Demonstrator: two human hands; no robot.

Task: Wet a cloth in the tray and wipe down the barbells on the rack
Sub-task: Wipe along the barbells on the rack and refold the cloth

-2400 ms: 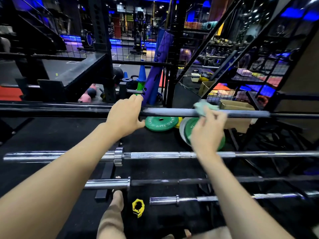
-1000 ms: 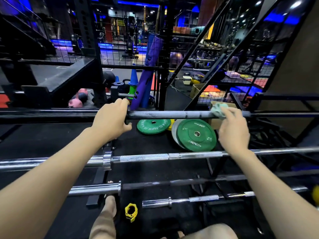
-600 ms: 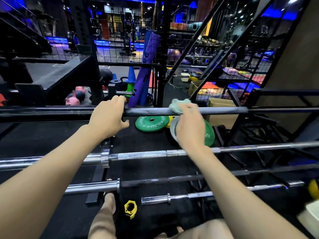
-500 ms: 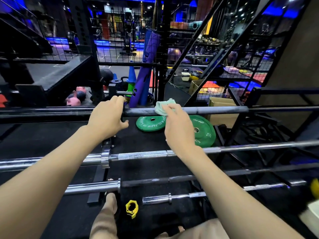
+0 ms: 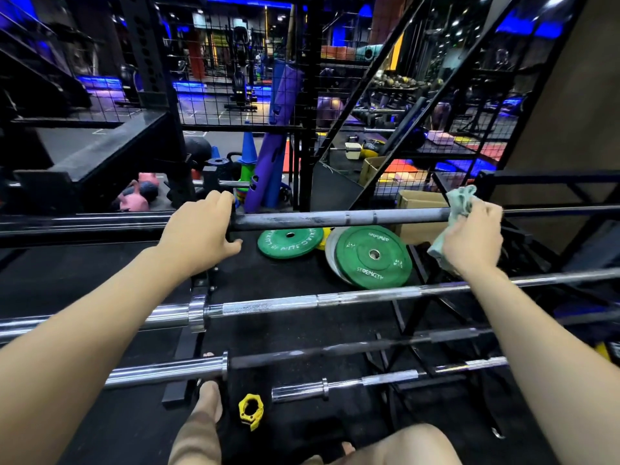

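The cloth [image 5: 458, 204] is being gripped by the right hand [image 5: 473, 239] around the top barbell [image 5: 335, 219], near its right end. The bar is being clasped by the left hand [image 5: 198, 234]. A loosened clasp could be letting it roll.

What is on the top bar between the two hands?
Nothing: in the head view the top barbell runs bare from the left hand to the cloth in the right hand.
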